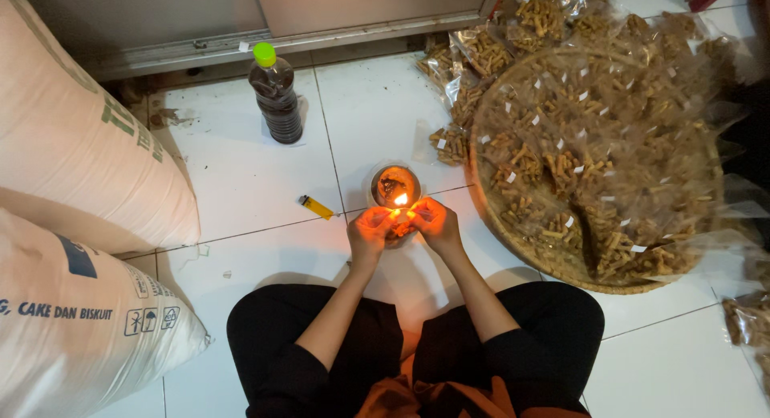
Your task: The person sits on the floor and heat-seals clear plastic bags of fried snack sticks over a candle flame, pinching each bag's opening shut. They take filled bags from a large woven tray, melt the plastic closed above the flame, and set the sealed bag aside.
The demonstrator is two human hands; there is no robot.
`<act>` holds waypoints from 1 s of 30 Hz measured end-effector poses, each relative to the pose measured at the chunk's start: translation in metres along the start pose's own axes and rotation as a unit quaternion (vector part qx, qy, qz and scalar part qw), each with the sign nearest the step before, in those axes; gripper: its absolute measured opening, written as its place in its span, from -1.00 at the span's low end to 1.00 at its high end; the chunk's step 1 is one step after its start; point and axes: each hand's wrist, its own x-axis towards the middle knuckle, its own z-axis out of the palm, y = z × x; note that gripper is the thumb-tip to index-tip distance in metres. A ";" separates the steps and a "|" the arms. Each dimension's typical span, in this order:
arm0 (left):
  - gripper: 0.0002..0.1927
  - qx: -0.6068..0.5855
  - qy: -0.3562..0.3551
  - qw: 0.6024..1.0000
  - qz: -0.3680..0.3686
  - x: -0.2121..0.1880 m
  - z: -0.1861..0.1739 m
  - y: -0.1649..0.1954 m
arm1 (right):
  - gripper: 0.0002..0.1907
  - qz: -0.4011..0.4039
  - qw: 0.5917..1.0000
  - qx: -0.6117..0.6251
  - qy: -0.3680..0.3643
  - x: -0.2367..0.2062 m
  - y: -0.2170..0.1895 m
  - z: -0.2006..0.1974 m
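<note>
Black-clad knees [513,338] sit crossed on the white tile floor [241,177], w/ left hand [370,232] & right hand [435,224] nearly touching at a small flame [400,199] by a tin lamp [395,184]. Looks like the sealing step: both sets of fingers are pinched shut on a clear plastic edge, too small to make out, & next calls for steady, brief heat. Yellow lighter [316,207], dark bottle [276,97], sacks [72,145] & a basket [513,237] of bagged brown snack sticks lie around.
</note>
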 end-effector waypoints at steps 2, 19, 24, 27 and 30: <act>-0.85 0.006 0.006 1.000 0.016 0.001 0.001 0.000 | -0.84 -0.002 0.999 0.036 0.004 0.000 0.003 0.003; -0.87 0.026 -0.011 0.999 0.027 0.002 -0.002 0.000 | -0.92 0.033 0.992 0.116 0.023 0.002 0.003 0.011; -0.85 0.049 0.007 0.999 0.001 -0.001 -0.003 0.003 | -0.90 0.053 0.989 0.133 0.026 0.002 0.005 0.012; -0.85 0.021 0.006 0.999 -0.029 -0.004 -0.004 0.006 | -0.89 0.068 0.985 0.159 0.019 0.002 0.006 0.013; -0.85 -0.001 0.009 0.999 -0.034 -0.005 -0.006 0.003 | -0.89 0.071 0.980 0.184 0.015 0.002 0.006 0.014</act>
